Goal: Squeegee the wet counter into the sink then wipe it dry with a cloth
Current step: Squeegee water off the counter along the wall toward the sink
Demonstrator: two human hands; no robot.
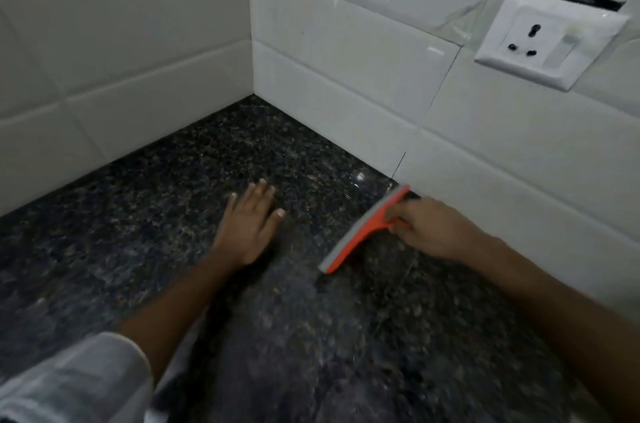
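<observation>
An orange squeegee point(363, 228) with a grey rubber blade lies blade-down on the dark speckled granite counter point(156, 215), its far end close to the right wall. My right hand point(429, 228) is closed around its short handle. My left hand point(249, 222) rests flat on the counter to the left of the blade, fingers spread, holding nothing. A faint wet sheen shows on the stone near the blade. No sink and no cloth are in view.
White tiled walls point(346, 59) meet in a corner at the back of the counter. A white wall socket with a switch point(550, 38) sits on the right wall above the squeegee. A light sleeve point(69, 377) covers my left upper arm.
</observation>
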